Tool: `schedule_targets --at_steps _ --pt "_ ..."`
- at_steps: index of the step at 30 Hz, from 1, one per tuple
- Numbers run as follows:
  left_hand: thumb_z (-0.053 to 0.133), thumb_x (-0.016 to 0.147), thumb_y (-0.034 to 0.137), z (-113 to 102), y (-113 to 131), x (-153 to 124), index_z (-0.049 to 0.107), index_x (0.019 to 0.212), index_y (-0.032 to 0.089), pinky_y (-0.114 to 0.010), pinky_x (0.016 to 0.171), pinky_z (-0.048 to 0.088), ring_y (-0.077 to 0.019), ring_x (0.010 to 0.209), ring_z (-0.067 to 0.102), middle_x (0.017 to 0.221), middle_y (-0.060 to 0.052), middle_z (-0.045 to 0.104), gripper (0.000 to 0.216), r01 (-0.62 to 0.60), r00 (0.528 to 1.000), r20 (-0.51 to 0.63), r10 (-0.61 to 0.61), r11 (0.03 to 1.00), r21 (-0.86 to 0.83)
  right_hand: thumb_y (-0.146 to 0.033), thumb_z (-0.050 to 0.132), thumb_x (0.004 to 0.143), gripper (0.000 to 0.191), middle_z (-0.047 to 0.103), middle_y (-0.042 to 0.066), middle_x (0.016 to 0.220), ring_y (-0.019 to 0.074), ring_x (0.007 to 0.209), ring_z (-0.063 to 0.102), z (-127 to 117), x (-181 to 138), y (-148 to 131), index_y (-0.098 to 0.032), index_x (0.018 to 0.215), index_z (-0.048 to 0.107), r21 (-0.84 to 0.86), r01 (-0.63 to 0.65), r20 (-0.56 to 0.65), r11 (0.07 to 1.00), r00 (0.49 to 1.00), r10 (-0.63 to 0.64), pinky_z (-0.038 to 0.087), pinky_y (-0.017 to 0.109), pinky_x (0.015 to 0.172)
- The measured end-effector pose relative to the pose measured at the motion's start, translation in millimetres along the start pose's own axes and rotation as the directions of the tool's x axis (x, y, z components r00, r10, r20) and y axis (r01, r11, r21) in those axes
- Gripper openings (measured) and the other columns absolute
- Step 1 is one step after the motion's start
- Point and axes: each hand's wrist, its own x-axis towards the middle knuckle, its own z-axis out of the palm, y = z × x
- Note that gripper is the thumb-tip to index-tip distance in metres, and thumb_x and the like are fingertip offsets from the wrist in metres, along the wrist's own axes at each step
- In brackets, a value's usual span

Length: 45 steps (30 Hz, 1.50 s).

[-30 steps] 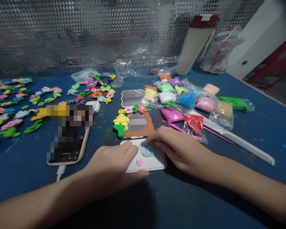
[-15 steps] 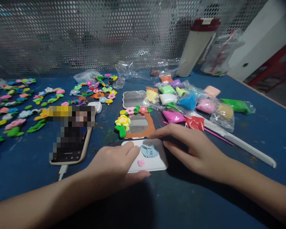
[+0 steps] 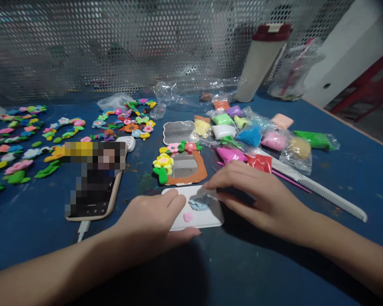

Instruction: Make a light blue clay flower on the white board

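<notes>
A small white board (image 3: 207,219) lies on the blue table in front of me. On it sit a flat light-blue clay piece (image 3: 196,206) and a tiny pink clay heart (image 3: 188,217). My left hand (image 3: 150,221) grips the board's left end, fingers on top and thumb along its near edge. My right hand (image 3: 258,191) reaches in from the right. Its thumb and fingertips pinch a thin clear film (image 3: 209,196) that is lifted over the blue piece.
Behind the board lies a brown-framed mirror with clay flowers (image 3: 181,168). A phone on a cable (image 3: 92,191) lies at the left, with many clay flowers (image 3: 19,144) beyond it. Bags of coloured clay (image 3: 252,136), a white comb (image 3: 325,193) and a red-capped bottle (image 3: 261,59) are at the right. A mesh wall closes the back.
My right hand stopped pressing on the blue clay, drew back slightly to the right and took hold of the clear film, which now lifts off the piece. My left hand stayed put.
</notes>
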Motion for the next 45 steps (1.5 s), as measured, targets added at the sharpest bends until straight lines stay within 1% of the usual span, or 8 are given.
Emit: schedule_targets --at_steps 4,8,14,20,29,33,37,45 --pt "0.04 0.088 0.055 3.0 -0.7 -0.8 0.056 0.094 0.018 -0.028 0.045 0.041 -0.0223 0.063 0.067 0.081 -0.005 0.069 0.041 -0.029 0.997 -0.072 0.027 0.999 -0.032 -0.011 0.045 0.092 0.034 0.062 0.008 0.124 0.0158 0.116 0.052 6.2 3.7 2.0 -0.018 0.124 0.055 -0.068 0.144 0.121 0.987 0.983 -0.135 0.04 0.034 0.096" --pt "0.041 0.088 0.055 1.6 -1.0 -0.7 0.056 0.082 0.019 -0.028 0.042 0.038 -0.0216 0.055 0.064 0.07 -0.002 0.065 0.039 -0.012 0.999 -0.03 0.012 1.0 -0.014 -0.015 0.042 0.093 0.032 0.051 0.007 0.139 0.0197 0.124 0.047 4.9 2.6 2.9 -0.019 0.121 0.058 -0.205 0.225 0.176 0.952 0.966 -0.19 0.033 0.041 0.101" --pt "0.042 0.087 0.055 0.6 -1.9 2.2 0.053 0.077 0.02 -0.029 0.041 0.034 -0.021 0.052 0.061 0.066 -0.002 0.063 0.039 -0.012 1.0 -0.02 0.012 1.0 0.003 -0.015 0.047 0.089 0.025 0.054 0.012 0.13 0.0241 0.112 0.048 1.0 -1.5 3.4 -0.016 0.097 0.07 -0.249 0.171 0.14 0.953 0.98 -0.14 0.037 0.041 0.094" --pt "0.044 0.087 0.055 1.9 -1.3 -0.2 0.053 0.075 0.02 -0.029 0.04 0.032 -0.0205 0.051 0.061 0.067 -0.002 0.063 0.038 -0.023 0.998 -0.061 0.024 1.0 0.007 -0.004 0.048 0.084 0.034 0.057 0.012 0.116 0.0228 0.102 0.048 9.7 1.9 7.7 -0.019 0.11 0.066 -0.273 0.14 0.021 0.952 0.99 -0.14 0.041 0.037 0.085" --pt "0.044 0.086 0.056 -0.3 -0.7 1.4 0.053 0.072 0.02 -0.028 0.04 0.03 -0.0196 0.049 0.058 0.062 -0.001 0.06 0.04 -0.007 1.0 -0.028 0.007 1.0 -0.002 -0.002 0.047 0.082 0.026 0.057 0.012 0.113 0.0225 0.093 0.046 8.2 -0.4 5.8 -0.018 0.089 0.067 -0.355 0.28 0.061 0.892 0.959 -0.277 0.036 0.041 0.083" --pt "0.044 0.086 0.057 0.5 -1.2 0.5 0.054 0.074 0.02 -0.028 0.041 0.03 -0.0197 0.052 0.059 0.065 -0.001 0.061 0.039 0.004 1.0 0.003 -0.004 1.0 0.001 -0.003 0.047 0.084 0.026 0.058 0.011 0.11 0.0222 0.093 0.048 2.9 -0.9 6.2 -0.019 0.089 0.068 -0.278 0.224 0.079 0.934 0.975 -0.21 0.038 0.04 0.081" --pt "0.044 0.086 0.055 -0.4 -0.5 1.1 0.054 0.075 0.02 -0.028 0.041 0.03 -0.02 0.052 0.059 0.067 -0.002 0.061 0.039 -0.006 1.0 0.016 0.006 1.0 0.002 0.001 0.044 0.083 0.027 0.059 0.011 0.098 0.0177 0.091 0.053 -0.3 0.7 6.9 -0.013 0.084 0.067 -0.063 0.059 -0.062 0.996 0.996 -0.063 0.043 0.031 0.077" --pt "0.042 0.087 0.055 0.3 -1.3 0.8 0.054 0.075 0.02 -0.029 0.041 0.029 -0.0201 0.051 0.057 0.065 -0.001 0.059 0.039 -0.028 1.0 0.001 0.028 0.999 0.018 -0.004 0.059 0.077 0.025 0.06 0.005 0.1 0.0169 0.095 0.055 3.4 0.4 3.4 -0.017 0.098 0.059 0.227 -0.229 -0.046 0.947 0.968 0.245 0.045 0.03 0.083"
